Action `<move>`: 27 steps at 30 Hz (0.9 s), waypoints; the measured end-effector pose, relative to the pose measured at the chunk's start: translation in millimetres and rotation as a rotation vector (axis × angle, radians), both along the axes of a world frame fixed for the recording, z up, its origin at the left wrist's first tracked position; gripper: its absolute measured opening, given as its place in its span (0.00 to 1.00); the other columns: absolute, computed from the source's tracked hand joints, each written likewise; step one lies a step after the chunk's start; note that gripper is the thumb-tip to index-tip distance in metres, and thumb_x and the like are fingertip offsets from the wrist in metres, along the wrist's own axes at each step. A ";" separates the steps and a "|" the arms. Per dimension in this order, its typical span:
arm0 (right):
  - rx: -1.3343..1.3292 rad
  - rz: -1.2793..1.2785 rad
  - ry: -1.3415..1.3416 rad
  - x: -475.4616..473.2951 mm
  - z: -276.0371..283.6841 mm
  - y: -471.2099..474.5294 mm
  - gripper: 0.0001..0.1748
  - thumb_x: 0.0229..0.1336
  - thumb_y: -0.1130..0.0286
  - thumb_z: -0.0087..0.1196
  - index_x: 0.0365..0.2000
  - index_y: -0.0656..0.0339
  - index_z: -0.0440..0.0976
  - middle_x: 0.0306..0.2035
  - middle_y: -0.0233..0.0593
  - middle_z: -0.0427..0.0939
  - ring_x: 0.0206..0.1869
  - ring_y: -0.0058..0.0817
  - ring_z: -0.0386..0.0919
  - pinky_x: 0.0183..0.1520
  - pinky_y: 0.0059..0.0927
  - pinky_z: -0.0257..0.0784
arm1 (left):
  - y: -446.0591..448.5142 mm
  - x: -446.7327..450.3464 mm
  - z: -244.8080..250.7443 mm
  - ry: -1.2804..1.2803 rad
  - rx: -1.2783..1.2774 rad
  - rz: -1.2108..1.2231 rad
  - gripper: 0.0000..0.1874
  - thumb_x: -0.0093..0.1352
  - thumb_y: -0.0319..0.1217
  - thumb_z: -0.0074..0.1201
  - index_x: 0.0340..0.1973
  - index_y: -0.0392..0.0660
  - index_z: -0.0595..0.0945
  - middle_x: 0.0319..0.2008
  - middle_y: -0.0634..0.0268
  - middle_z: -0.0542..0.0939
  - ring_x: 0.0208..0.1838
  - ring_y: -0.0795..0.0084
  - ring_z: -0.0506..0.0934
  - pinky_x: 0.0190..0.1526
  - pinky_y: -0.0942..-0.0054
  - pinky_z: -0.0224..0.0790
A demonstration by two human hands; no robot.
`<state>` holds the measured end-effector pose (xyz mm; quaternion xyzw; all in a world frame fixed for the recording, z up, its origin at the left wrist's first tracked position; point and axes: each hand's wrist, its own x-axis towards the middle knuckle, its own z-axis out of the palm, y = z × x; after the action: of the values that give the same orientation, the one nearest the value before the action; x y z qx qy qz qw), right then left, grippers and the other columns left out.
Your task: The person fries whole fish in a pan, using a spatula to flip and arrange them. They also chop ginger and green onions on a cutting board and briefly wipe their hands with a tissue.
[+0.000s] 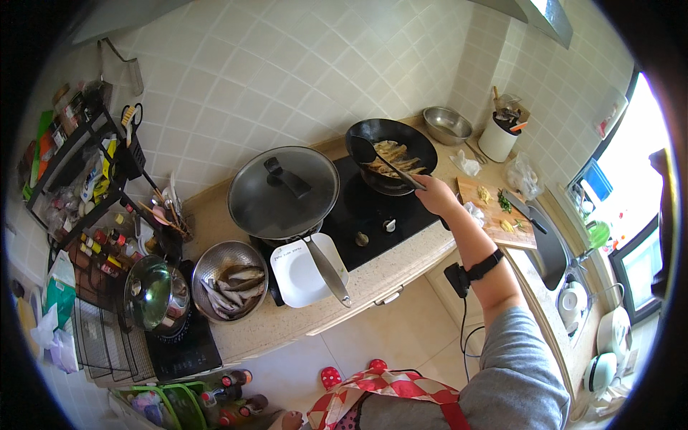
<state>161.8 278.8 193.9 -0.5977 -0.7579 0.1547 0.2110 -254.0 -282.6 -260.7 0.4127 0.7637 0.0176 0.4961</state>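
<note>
My right hand (433,194) grips the handle of a black spatula (398,171), whose head is in a black wok (424,146). Several browned fish (395,156) lie in the wok on the right side of the black cooktop (349,207). My left hand (292,420) hangs low near the red-checked apron (349,395), partly cut off by the dark rim; whether it holds anything cannot be seen. A large pan with a glass lid (252,199) sits on the left burner. Its handle reaches over a white square dish (301,277). Raw fish (231,293) lie in a metal bowl (207,257).
Right of the wok are an empty steel bowl (447,124), a utensil holder (497,142), and a cutting board (492,226) with chopped food and a knife (524,210). The sink (551,258) adjoins it. At left stand a lidded pot (153,293) and a bottle rack (88,258).
</note>
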 end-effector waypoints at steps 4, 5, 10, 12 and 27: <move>-0.010 -0.095 -0.019 -4.9 -5.1 1.0 0.23 0.50 0.71 0.48 0.50 0.54 0.70 0.45 0.49 0.74 0.49 0.44 0.72 0.51 0.38 0.67 | 4.4 -1.1 3.0 -0.024 -0.006 0.030 0.16 0.64 0.36 0.42 0.41 0.40 0.75 0.38 0.46 0.74 0.41 0.52 0.72 0.42 0.55 0.64; -0.004 -0.082 -0.011 -4.3 -5.3 1.2 0.23 0.50 0.71 0.47 0.50 0.54 0.70 0.45 0.49 0.74 0.49 0.44 0.72 0.51 0.38 0.66 | 5.2 -1.2 3.6 -0.028 -0.007 0.038 0.16 0.64 0.36 0.42 0.41 0.40 0.75 0.37 0.46 0.74 0.40 0.52 0.72 0.42 0.56 0.64; 0.021 -0.074 -0.088 6.0 4.7 -12.4 0.24 0.50 0.71 0.47 0.51 0.51 0.69 0.45 0.48 0.75 0.48 0.44 0.72 0.51 0.39 0.67 | 4.7 -0.3 6.0 -0.039 -0.012 0.062 0.16 0.63 0.36 0.42 0.41 0.40 0.76 0.36 0.47 0.75 0.39 0.53 0.72 0.41 0.57 0.65; 0.040 -0.132 -0.212 15.7 15.2 -25.9 0.25 0.51 0.73 0.47 0.52 0.45 0.68 0.42 0.47 0.76 0.46 0.44 0.73 0.48 0.40 0.68 | 3.6 -0.2 6.5 -0.042 -0.014 0.072 0.16 0.63 0.36 0.42 0.40 0.40 0.76 0.35 0.47 0.75 0.38 0.53 0.73 0.40 0.57 0.65; 0.011 -0.244 -0.509 57.8 26.6 -79.1 0.28 0.48 0.79 0.43 0.50 0.39 0.71 0.38 0.43 0.75 0.43 0.40 0.75 0.44 0.36 0.71 | 10.8 1.2 12.6 -0.053 0.000 0.107 0.15 0.62 0.36 0.44 0.38 0.39 0.77 0.31 0.50 0.76 0.33 0.57 0.74 0.37 0.60 0.66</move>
<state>219.6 199.7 220.5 -0.7028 -0.7099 -0.0310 0.0340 -252.7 -271.8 -248.1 0.3708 0.7712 0.0551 0.5144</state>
